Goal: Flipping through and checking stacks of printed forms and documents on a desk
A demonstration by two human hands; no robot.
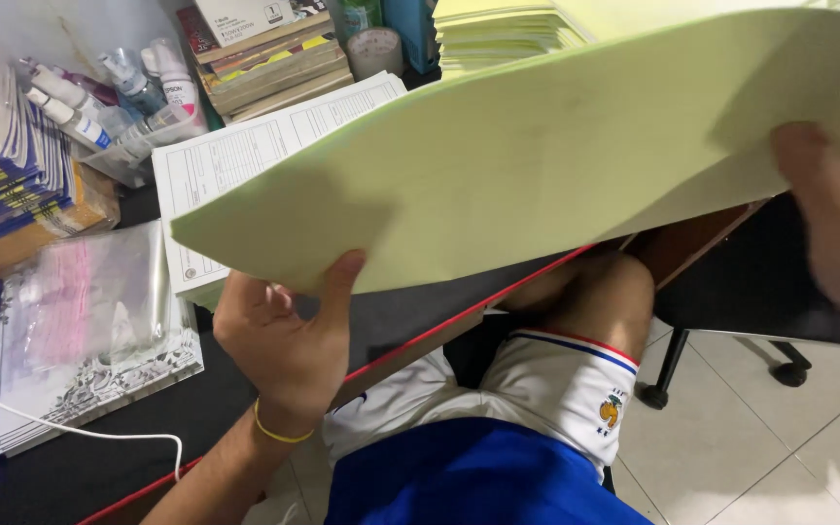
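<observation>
A thick stack of pale green paper sheets [556, 146] is lifted above the dark desk [410, 316], stretching from centre left to the upper right. My left hand [289, 335] grips its lower left edge, thumb on top and palm underneath. My right hand [838, 214] holds the stack's right end, thumb pressed on the top sheet. Under the raised stack lies a white printed form pile [245, 156].
More green sheets [498, 34] are piled at the back. Ink bottles in a clear tray [119, 97], books [264, 58], a tape roll [376, 49], stacked booklets [2, 165], plastic sleeves [89, 301] and a white cable [70, 428] crowd the desk's left. A black chair [760, 292] stands right.
</observation>
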